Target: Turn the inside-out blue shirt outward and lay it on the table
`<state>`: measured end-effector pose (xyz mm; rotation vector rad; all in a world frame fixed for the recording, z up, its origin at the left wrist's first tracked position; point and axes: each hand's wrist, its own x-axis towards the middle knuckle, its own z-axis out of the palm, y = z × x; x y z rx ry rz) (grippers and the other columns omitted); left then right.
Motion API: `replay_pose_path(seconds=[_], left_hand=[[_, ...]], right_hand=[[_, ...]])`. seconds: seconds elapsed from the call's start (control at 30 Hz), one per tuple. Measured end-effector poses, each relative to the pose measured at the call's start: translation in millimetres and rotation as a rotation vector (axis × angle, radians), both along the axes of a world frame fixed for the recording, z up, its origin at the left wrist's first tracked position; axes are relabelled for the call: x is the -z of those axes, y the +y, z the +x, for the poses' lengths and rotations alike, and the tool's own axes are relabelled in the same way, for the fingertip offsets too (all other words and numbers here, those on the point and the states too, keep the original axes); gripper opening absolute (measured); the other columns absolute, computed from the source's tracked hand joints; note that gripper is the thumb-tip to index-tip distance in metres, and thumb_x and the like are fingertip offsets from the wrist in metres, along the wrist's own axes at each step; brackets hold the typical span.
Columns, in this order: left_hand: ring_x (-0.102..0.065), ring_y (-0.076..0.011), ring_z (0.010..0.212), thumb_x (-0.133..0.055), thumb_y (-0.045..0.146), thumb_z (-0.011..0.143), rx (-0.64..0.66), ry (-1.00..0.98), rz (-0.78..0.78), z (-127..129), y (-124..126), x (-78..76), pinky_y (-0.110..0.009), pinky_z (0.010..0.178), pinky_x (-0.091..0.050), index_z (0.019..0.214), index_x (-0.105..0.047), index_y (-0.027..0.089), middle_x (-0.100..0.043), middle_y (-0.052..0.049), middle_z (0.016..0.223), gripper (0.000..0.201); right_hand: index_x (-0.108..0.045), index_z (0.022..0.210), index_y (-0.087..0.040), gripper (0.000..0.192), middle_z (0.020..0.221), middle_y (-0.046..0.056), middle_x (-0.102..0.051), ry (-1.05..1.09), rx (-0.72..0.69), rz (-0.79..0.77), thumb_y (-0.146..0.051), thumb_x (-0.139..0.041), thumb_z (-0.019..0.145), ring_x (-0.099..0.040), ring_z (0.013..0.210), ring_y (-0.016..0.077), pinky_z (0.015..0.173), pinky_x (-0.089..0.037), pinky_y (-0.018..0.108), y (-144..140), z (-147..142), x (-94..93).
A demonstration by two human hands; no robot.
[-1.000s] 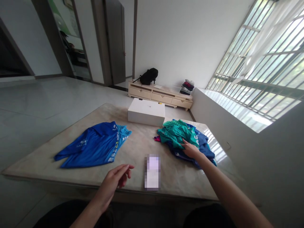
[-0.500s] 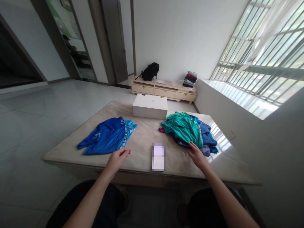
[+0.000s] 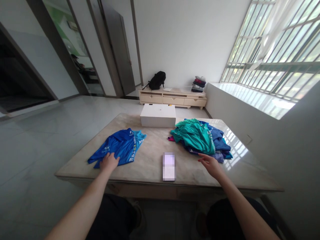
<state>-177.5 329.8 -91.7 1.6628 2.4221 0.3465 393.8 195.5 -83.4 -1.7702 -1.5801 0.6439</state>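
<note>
My left hand (image 3: 109,162) lies with its fingers spread on the near edge of a blue shirt (image 3: 120,146). That shirt is laid out on the left of the stone-topped table, its printed lettering along the right side, with a lighter blue part (image 3: 139,137) beside it. Over the table at the right, my right hand (image 3: 209,163) has its fingers extended and holds nothing. Just beyond it is a heap of clothes with a green shirt (image 3: 196,136) on top and darker blue garments (image 3: 220,141) underneath. A phone-like object (image 3: 169,166), pixelated, rests between my hands.
A white box (image 3: 158,116) stands at the table's far edge. Behind it, a low cabinet (image 3: 172,99) bears a black backpack (image 3: 157,80) and a stack of folded clothes (image 3: 198,85). A barred window (image 3: 270,50) is on the right. A person (image 3: 78,63) is visible through the left doorway.
My left hand has moved left from beside the blue shirt onto its near edge. My right hand has shifted slightly, fingers now pointing left. The view has tilted a little.
</note>
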Motion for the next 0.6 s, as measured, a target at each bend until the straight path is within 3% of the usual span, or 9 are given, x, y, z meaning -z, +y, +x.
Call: replay_pose_path(seconds=[0.1, 0.3, 0.6], left_hand=[[-0.059, -0.0313, 0.129, -0.067, 0.038, 0.099, 0.029, 0.064, -0.016, 1, 1, 6.1, -0.054, 0.107, -0.05, 0.134, -0.062, 0.016, -0.06, -0.014, 0.144, 0.041], [-0.06, -0.0303, 0.125, -0.067, 0.039, 0.099, 0.049, 0.124, -0.001, 7, 6, 3.3, -0.051, 0.102, -0.052, 0.128, -0.065, 0.018, -0.061, -0.012, 0.139, 0.037], [-0.066, -0.0252, 0.111, -0.068, 0.038, 0.098, 0.128, 0.059, 0.003, 12, 11, 2.5, -0.045, 0.096, -0.055, 0.117, -0.069, 0.016, -0.069, -0.01, 0.125, 0.029]], right_hand=[[-0.073, 0.131, -0.019, 0.047, 0.101, 0.009, -0.083, 0.0, 0.007, -0.015, -0.033, -0.058, 0.088, -0.077, 0.095, 0.0313, 0.089, -0.059, 0.043, 5, 1, 1.9], [-0.072, 0.132, -0.02, 0.046, 0.103, 0.008, -0.082, -0.013, 0.0, -0.038, -0.034, -0.058, 0.09, -0.077, 0.098, 0.031, 0.088, -0.059, 0.04, 10, -6, 3.6], [-0.072, 0.132, -0.02, 0.045, 0.102, 0.008, -0.083, -0.025, -0.024, -0.06, -0.031, -0.058, 0.09, -0.077, 0.097, 0.0308, 0.083, -0.059, 0.038, 11, -12, -3.5]])
